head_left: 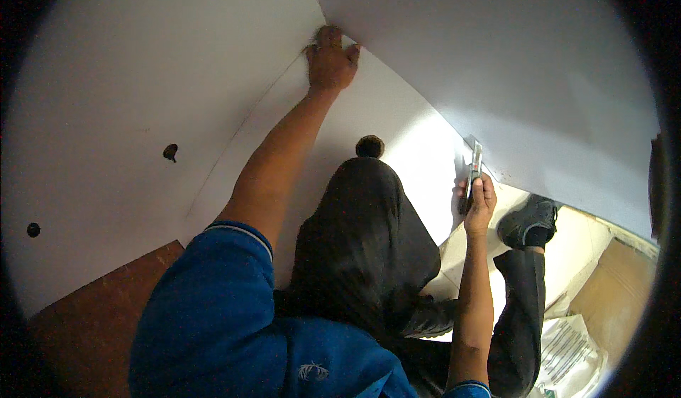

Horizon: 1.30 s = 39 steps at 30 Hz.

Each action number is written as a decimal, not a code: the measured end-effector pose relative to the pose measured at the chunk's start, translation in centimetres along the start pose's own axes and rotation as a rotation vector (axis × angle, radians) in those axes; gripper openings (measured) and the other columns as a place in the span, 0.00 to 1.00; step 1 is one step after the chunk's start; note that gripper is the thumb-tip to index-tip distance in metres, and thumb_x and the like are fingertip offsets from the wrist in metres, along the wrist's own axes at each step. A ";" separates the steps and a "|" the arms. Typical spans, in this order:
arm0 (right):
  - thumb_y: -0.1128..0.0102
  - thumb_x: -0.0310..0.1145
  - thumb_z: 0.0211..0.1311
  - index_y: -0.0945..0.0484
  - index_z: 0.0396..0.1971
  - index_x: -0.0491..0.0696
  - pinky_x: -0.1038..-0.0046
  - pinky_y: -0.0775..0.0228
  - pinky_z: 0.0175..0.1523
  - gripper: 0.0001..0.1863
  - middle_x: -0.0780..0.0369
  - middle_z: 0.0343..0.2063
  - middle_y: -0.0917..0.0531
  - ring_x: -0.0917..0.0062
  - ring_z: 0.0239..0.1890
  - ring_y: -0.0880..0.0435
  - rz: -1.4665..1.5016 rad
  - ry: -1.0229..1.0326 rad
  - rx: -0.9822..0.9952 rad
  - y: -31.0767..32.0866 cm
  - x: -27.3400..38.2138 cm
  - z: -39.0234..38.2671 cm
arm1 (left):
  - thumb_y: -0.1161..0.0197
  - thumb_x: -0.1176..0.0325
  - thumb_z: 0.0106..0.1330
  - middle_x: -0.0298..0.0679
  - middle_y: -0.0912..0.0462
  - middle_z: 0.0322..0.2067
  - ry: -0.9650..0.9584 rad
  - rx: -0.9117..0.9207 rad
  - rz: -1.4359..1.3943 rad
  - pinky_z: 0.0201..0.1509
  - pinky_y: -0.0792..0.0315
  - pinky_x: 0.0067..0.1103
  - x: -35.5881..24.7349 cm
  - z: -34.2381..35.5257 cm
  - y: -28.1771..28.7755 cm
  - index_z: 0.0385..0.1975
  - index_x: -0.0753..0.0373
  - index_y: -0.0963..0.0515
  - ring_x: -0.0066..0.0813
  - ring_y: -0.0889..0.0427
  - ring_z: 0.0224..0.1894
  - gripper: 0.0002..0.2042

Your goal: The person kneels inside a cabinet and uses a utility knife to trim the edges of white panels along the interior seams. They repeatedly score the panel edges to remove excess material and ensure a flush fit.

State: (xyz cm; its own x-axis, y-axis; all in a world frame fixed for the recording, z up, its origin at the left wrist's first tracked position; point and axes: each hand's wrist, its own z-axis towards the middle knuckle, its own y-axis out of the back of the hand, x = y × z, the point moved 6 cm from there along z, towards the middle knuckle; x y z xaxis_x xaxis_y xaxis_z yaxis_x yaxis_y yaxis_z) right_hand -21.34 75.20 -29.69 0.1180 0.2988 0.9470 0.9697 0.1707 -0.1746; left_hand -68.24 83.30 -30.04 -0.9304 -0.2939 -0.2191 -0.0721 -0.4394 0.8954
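Note:
My left hand [332, 61] reaches far forward, fingers spread, pressing at the corner where the white panel [298, 125] meets two upright grey-white boards. It holds nothing. On the right, my right hand [479, 203] is closed around what looks like a utility knife [475, 160], slim and dark-handled with a silvery upper end and a small red mark. Its tip stands close to the seam between the white panel and the right-hand board [525, 79]. Whether a blade is out cannot be made out.
Between my arms is my bent knee [365, 213], just behind a round dark hole [369, 147] in the panel. The left board has two smaller holes [170, 152]. A shoe [528, 220], cardboard [616, 284] and a white plastic bag [571, 355] are at right; a brown surface [106, 313] lies lower left.

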 end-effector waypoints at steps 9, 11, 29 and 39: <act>0.42 0.42 0.80 0.23 0.51 0.41 0.75 0.23 0.40 0.17 0.60 0.32 0.16 0.79 0.31 0.20 -0.043 -0.023 -0.027 -1.0 1.1 -0.6 | 0.45 0.47 0.76 0.58 0.32 0.69 0.025 0.073 0.073 0.71 0.38 0.54 0.1 0.2 1.5 0.67 0.70 0.31 0.57 0.34 0.73 0.32; 0.42 0.41 0.80 0.22 0.50 0.41 0.75 0.24 0.41 0.16 0.60 0.32 0.16 0.79 0.31 0.20 -0.018 -0.035 -0.022 -0.8 0.9 -0.3 | 0.44 0.48 0.75 0.56 0.33 0.69 0.035 0.142 0.113 0.72 0.38 0.51 -0.2 0.3 1.6 0.67 0.71 0.31 0.55 0.34 0.74 0.32; 0.40 0.39 0.79 0.21 0.49 0.42 0.75 0.23 0.38 0.15 0.60 0.31 0.16 0.79 0.30 0.19 -0.003 -0.022 -0.015 -0.8 0.4 -0.3 | 0.37 0.48 0.72 0.58 0.29 0.68 -0.051 0.066 -0.029 0.73 0.37 0.50 1.1 -0.7 2.5 0.66 0.70 0.30 0.57 0.31 0.70 0.33; 0.38 0.46 0.78 0.18 0.50 0.44 0.78 0.27 0.36 0.19 0.65 0.30 0.15 0.83 0.28 0.20 -0.331 0.107 -0.064 1.3 0.0 0.0 | 0.40 0.46 0.74 0.51 0.32 0.71 -0.042 0.064 0.053 0.73 0.41 0.52 0.7 -0.5 1.9 0.71 0.68 0.33 0.52 0.36 0.74 0.35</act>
State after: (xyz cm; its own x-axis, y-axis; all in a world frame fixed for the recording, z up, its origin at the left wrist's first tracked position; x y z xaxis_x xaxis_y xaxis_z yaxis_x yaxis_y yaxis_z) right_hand -20.06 75.43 -29.95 -0.1870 0.1365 0.9728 0.9701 0.1817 0.1610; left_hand -68.84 81.81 -28.67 -0.9477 -0.2788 -0.1555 -0.0440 -0.3683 0.9287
